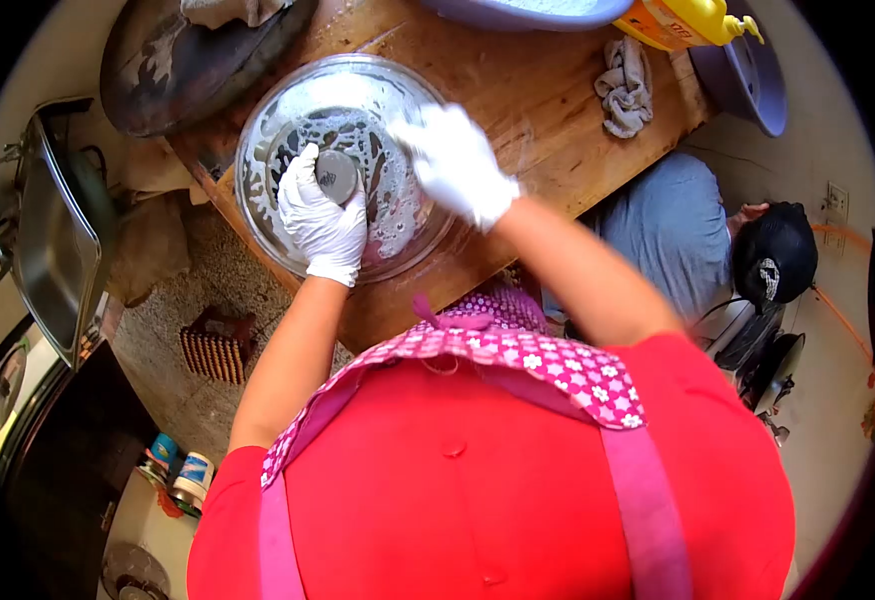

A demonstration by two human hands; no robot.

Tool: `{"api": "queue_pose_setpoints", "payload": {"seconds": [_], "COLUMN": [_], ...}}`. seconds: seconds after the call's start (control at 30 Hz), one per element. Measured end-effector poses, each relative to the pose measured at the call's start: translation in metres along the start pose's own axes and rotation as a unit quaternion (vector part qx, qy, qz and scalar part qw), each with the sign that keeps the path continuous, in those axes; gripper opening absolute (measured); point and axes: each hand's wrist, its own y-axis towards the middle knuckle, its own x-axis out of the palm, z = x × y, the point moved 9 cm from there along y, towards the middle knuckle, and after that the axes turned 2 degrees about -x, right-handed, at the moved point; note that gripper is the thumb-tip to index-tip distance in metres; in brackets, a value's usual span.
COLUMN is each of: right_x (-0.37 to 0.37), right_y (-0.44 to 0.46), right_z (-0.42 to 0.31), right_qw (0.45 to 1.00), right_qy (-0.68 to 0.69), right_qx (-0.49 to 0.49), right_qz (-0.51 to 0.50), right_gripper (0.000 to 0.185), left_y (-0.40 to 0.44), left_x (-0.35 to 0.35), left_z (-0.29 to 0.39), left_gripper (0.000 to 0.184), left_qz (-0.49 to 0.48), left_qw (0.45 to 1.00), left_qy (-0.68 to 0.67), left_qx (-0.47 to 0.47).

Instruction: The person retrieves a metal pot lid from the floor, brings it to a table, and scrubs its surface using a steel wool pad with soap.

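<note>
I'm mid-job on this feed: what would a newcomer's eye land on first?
Probably the bright red top filling the lower middle. Next, the white-gloved hands above it: the left hand at the grey knob of a round, sudsy lid, the right hand blurred over its right side. Then the yellow pump bottle at the top right.

Blurred right hand [455, 165] and cropped top basin [498, 16]

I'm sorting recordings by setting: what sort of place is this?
Probably a kitchen, perhaps a home one: in view are a rectangular silver metal sink, a yellow plastic pump bottle and a round clear lid covered with suds.
</note>
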Motion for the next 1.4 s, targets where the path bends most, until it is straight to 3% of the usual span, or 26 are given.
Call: {"api": "queue_pose_setpoints", "payload": {"seconds": [0.13, 0.3, 0.4, 0.6, 0.7, 0.83, 0.87, 0.97, 1.03, 1.07, 1.1, 1.17, 1.23, 1.33, 1.4], "right_x": [0.014, -0.004, -0.004, 0.026, 0.010, -0.001, 0.006, 0.033, 0.051, 0.047, 0.031, 0.011, 0.002, 0.029, 0.045], "right_y": [-0.072, -0.014, -0.017, -0.094, -0.056, -0.022, -0.036, -0.095, -0.111, -0.103, -0.094, -0.067, -0.047, -0.084, -0.100], "right_z": [-0.024, 0.016, 0.001, -0.047, -0.007, 0.008, 0.002, -0.046, -0.067, -0.063, -0.053, -0.012, -0.001, -0.043, -0.070], "right_qw": [0.998, 0.995, 0.995, 0.991, 0.985, 0.989, 0.988, 0.988, 0.988, 0.988, 0.982, 0.977, 0.984, 0.981, 0.982], "right_qy": [0.048, -0.012, 0.008, 0.032, 0.019, 0.005, 0.014, 0.033, 0.030, 0.025, -0.026, 0.013, -0.009, 0.010, 0.016], "right_qx": [0.042, 0.048, 0.068, 0.096, 0.145, 0.132, 0.141, 0.129, 0.106, 0.134, 0.144, 0.171, 0.143, 0.179, 0.166], "right_qz": [0.023, 0.085, 0.075, 0.091, 0.090, 0.059, 0.061, 0.079, 0.104, 0.076, 0.120, 0.124, 0.105, 0.079, 0.089], "right_gripper": [0.040, 0.031, 0.031, 0.037, 0.036, 0.036, 0.036, 0.041, 0.042, 0.040, 0.037, 0.037, 0.038, 0.037, 0.037], "left_y": [-0.002, -0.002, 0.004, 0.005, 0.009, 0.039, 0.043, 0.050, 0.036, 0.038, 0.040, 0.033, 0.031, 0.038, 0.034], "left_x": [0.001, 0.002, 0.000, 0.001, -0.001, 0.000, 0.011, 0.040, 0.032, 0.030, 0.030, 0.038, 0.038, 0.036, 0.037], "left_z": [0.001, 0.001, 0.005, 0.003, 0.001, 0.016, 0.006, -0.020, -0.012, -0.004, -0.007, -0.014, -0.012, -0.005, -0.005], "left_gripper": [0.067, 0.066, 0.064, 0.071, 0.071, 0.069, 0.072, 0.080, 0.080, 0.071, 0.071, 0.054, 0.051, 0.050, 0.049], "left_qz": [-0.007, -0.007, -0.014, -0.047, -0.106, -0.304, -0.418, -0.443, -0.566, -0.551, -0.550, -0.586, -0.599, -0.588, -0.596], "left_qw": [1.000, 1.000, 1.000, 0.998, 0.992, 0.939, 0.904, 0.895, 0.796, 0.801, 0.802, 0.760, 0.746, 0.768, 0.749], "left_qy": [0.000, -0.009, -0.004, -0.027, -0.032, 0.076, 0.085, -0.031, -0.069, -0.103, -0.099, -0.129, -0.123, -0.107, -0.118], "left_qx": [-0.017, -0.003, -0.007, 0.017, 0.058, 0.141, 0.040, 0.041, -0.205, -0.209, -0.210, -0.249, -0.263, -0.230, -0.264]}}
